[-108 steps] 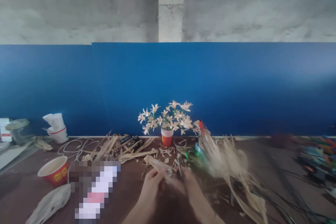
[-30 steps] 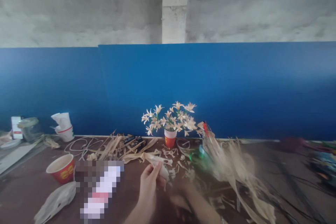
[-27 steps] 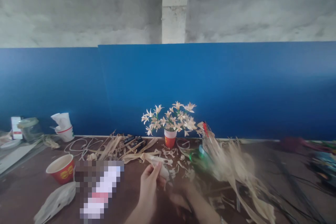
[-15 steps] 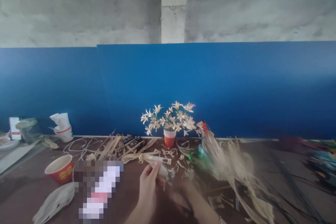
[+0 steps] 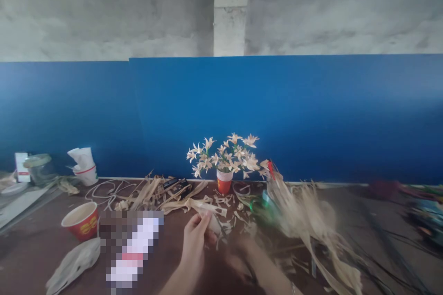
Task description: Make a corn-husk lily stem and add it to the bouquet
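Pinched between the thumb and fingers of my left hand (image 5: 197,230) is a pale piece of dried husk (image 5: 215,224). My right hand (image 5: 242,258), smeared by motion, is closed on what look like scissors (image 5: 223,233); a thin grey blade lies against the husk's right edge and a dark handle shows by the fingers. Small cut scraps (image 5: 226,227) lie on the table just beyond both hands. Behind them stands a red and white paper cup (image 5: 224,183) full of pale husk flowers (image 5: 238,152) on green stems.
Long husk strips (image 5: 304,207) spread at the right, with more husks (image 5: 148,193) at the left back. A red paper bowl (image 5: 80,221), a husk piece (image 5: 73,262), a pixelated phone-like shape (image 5: 134,253) and white cable (image 5: 107,193) lie left. A blue partition (image 5: 221,101) closes the back.
The whole view has shifted slightly. Both hands stay in nearly the same place, the left still holding the husk and the right still blurred beside it.
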Demonstrator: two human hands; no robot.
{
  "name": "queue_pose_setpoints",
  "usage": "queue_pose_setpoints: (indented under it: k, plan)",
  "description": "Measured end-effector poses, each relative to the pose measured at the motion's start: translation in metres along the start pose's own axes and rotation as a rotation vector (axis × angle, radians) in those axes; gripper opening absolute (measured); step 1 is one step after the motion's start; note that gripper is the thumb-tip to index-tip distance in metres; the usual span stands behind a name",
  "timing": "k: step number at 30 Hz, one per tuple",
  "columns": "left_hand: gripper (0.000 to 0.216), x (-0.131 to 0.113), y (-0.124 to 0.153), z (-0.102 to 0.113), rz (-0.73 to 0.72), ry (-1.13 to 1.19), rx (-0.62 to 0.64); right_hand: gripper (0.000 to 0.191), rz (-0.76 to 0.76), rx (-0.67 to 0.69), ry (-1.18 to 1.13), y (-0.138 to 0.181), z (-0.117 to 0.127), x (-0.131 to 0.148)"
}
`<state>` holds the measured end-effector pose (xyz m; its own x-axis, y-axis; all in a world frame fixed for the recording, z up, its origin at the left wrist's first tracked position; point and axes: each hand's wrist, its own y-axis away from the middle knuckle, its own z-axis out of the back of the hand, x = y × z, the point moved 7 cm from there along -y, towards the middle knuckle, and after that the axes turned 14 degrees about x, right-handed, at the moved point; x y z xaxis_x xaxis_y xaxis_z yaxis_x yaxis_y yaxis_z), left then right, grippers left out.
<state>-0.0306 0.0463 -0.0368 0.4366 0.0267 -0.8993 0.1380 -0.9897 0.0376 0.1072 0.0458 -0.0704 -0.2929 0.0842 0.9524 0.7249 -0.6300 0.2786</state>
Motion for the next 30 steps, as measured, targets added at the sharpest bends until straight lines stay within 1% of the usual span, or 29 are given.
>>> queue_pose_setpoints:
  k: [4,10,14,17,25,30]
  plan:
    - [0.033,-0.001,-0.004,0.002,0.011,-0.030,0.045,0.027,-0.003,0.019,0.000,0.003,0.002,0.003]
    - [0.034,-0.006,-0.010,0.002,0.057,-0.072,0.150,0.033,0.002,0.067,0.025,0.011,0.004,0.011]
    - [0.032,-0.006,-0.010,0.001,0.069,-0.052,0.184,0.034,0.007,0.086,0.043,0.016,0.004,0.015]
    - [0.031,-0.007,-0.009,0.001,0.069,-0.033,0.189,0.033,-0.001,0.088,0.049,0.018,0.003,0.017]
    - [0.029,-0.005,-0.012,0.001,0.093,-0.045,0.256,0.029,-0.039,0.114,0.075,0.018,0.002,0.020]
    - [0.031,-0.006,-0.013,0.001,0.135,-0.148,0.305,0.022,-0.048,0.120,0.108,0.023,0.003,0.022]
